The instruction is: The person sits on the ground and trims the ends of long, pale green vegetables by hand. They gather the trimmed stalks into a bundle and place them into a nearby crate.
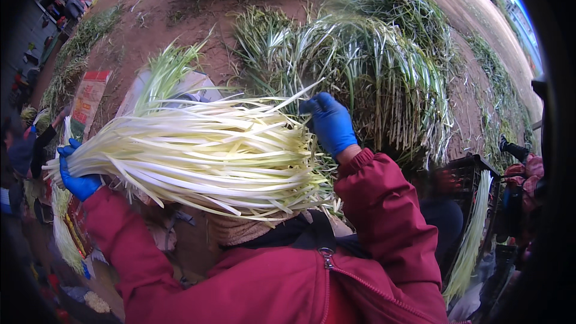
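My left hand [77,172], in a blue glove, grips a thick bundle of pale yellow-white blanched chives [211,153] by its gathered end. The long flat leaves fan out to the right across the front of my body. At their loose tips is my right hand [328,121], also in a blue glove, with its fingers curled. Whether leaf tips are pinched in those fingers is hidden. A greener bunch of leaves [168,72] lies just beyond the bundle, on a pale surface.
A large heap of green leafy stalks [373,76] lies on the bare soil [189,22] ahead. A dark plastic crate [472,162] stands at right beside another pale bunch [470,238]. A printed sack [90,99] lies at left. Other people work at both sides.
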`<state>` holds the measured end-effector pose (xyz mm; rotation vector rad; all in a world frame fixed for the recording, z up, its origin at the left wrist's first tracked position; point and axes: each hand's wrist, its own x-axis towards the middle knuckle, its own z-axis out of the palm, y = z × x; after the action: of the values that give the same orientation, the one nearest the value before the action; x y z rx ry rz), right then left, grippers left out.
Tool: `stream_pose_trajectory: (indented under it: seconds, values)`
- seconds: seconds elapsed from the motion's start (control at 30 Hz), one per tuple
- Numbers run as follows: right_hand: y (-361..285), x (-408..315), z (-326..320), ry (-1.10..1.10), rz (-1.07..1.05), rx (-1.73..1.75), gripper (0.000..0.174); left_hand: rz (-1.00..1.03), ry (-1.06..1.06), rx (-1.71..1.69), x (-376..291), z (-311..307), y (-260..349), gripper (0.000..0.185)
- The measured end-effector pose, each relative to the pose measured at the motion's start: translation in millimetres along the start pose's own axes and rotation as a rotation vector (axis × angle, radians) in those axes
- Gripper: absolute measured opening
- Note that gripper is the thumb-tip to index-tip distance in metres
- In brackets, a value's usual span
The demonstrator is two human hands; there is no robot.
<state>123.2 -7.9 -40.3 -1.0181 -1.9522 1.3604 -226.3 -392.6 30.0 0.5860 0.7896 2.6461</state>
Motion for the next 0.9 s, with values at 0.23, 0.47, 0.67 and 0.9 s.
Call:
stream_pose_trajectory:
  seconds: [0.23,0.47,0.67,0.9]
  values:
    - [13,-9,-54,-0.059,-0.142,-0.328,0.026,-0.106,-0.057,0.003,3,-15,9,0.017]
    - [-51,-41,-7,-0.23,-0.845,-0.413,0.026,-0.233,-0.269,-0.029,6,-20,7,0.019]
    - [-58,-28,20,-0.238,-0.756,-0.558,0.026,-0.108,-0.115,0.007,2,-20,6,0.017]
    - [-64,-14,29,-0.217,-0.871,-0.581,0.022,-0.051,-0.034,0.032,2,-21,3,0.019]
